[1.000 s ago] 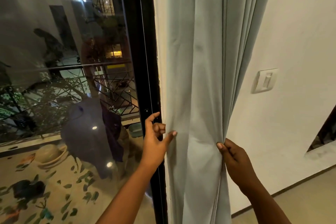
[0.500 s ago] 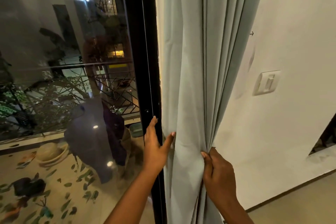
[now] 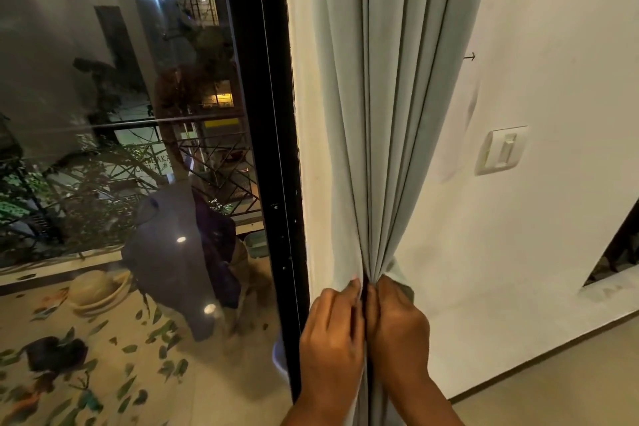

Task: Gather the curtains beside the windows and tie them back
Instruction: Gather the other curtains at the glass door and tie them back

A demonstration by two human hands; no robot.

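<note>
Pale grey-green curtain [image 3: 349, 114], black window frame [image 3: 266, 114], off-white wall [image 3: 553, 252].

Night outside the dark glass window [image 3: 121, 149], held by a black metal frame [image 3: 273, 149]. A cream rocker light switch [image 3: 501, 150] sits on the plain white wall [image 3: 553, 252], above beige floor [image 3: 570, 373].

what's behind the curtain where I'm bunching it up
Behind the gathered curtain only the white wall shows to its right and the black window frame to its left. Both hands grip the folds; anything directly behind the fabric is covered.
</note>
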